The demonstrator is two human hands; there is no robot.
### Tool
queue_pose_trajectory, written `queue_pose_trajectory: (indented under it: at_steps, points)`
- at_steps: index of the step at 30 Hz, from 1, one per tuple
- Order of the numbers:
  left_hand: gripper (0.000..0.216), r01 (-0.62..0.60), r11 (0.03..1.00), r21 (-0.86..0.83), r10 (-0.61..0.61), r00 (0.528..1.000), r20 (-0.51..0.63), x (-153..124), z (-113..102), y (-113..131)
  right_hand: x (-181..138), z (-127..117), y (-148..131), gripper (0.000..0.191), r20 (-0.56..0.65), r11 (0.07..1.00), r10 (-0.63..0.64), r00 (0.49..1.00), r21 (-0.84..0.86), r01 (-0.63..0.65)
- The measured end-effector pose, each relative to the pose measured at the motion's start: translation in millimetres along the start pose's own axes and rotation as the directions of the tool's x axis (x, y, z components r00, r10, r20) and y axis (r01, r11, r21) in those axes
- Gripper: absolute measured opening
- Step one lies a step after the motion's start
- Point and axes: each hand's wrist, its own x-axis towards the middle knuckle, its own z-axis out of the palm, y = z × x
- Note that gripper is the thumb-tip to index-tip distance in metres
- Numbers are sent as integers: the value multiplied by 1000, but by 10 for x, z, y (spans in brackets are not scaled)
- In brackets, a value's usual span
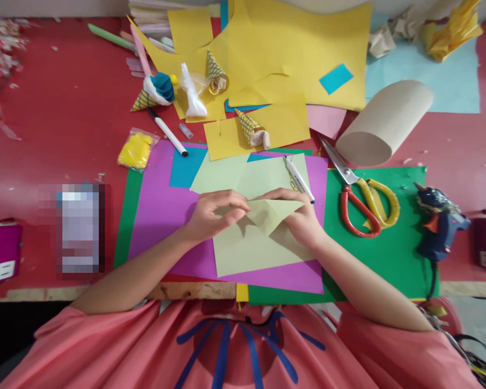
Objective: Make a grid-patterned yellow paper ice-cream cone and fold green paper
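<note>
A small folded piece of pale green paper (272, 215) is held up between my two hands. My left hand (216, 215) pinches its left corner between thumb and fingertips. On the other side my right hand (302, 220) grips it, with part of the fingers hidden behind the paper. Underneath lies a larger pale green sheet (235, 262), resting on a purple sheet (154, 216). A white marker (298, 179) with a dark cap lies just beyond my right hand. Several patterned paper cones, one of them a small cone (249, 128) stuffed with crumpled paper, lie farther back.
Large scissors (350, 175) and a glue gun (439, 227) lie on a green sheet (389, 259) at the right. A cardboard tube (400, 116) lies behind them. Yellow sheets (299, 38) cover the back. At left are a yellow clay packet (135, 150) and a blurred phone-like object (80, 229).
</note>
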Motion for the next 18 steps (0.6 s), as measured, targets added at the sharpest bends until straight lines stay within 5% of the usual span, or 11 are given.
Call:
queue_pose_trajectory:
  at_steps: [6, 18]
  points:
    - [19, 146, 989, 17, -146, 989, 17, -19, 73, -16, -56, 60, 1, 18, 72, 986, -72, 995, -145, 82]
    - [16, 106, 983, 149, -130, 978, 162, 12, 44, 28, -67, 111, 39, 7, 34, 968, -89, 995, -231, 95]
